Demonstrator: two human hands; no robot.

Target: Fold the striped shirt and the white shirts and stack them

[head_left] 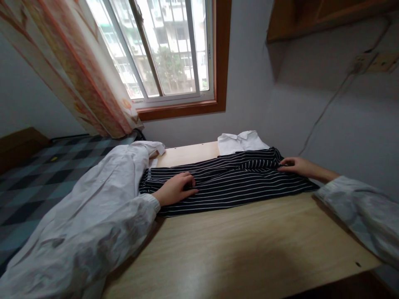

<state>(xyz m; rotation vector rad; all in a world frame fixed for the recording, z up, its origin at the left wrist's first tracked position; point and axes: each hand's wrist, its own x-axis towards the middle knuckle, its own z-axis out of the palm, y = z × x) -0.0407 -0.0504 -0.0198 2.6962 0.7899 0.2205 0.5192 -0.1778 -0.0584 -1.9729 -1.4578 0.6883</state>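
A black garment with thin white stripes (pixel 230 182) lies stretched lengthwise across the wooden table, somewhat rumpled near its upper right end. On its left part rests my left hand (pixel 177 189), palm down, fingers loosely bent and thumb apart, gripping nothing. At the garment's far right end, my right hand (pixel 293 166) pinches the edge of the cloth between thumb and fingers. Behind the striped garment sits a folded white collared shirt (pixel 241 142), apart from both hands.
The pale wooden table (pixel 237 249) ends at the lower right. White clothing (pixel 102 178) hangs over its left side, beside a bed with a checked cover (pixel 18 207). A window (pixel 168 50) with a patterned curtain (pixel 77 62) is ahead. A wooden shelf (pixel 311 25) juts out upper right.
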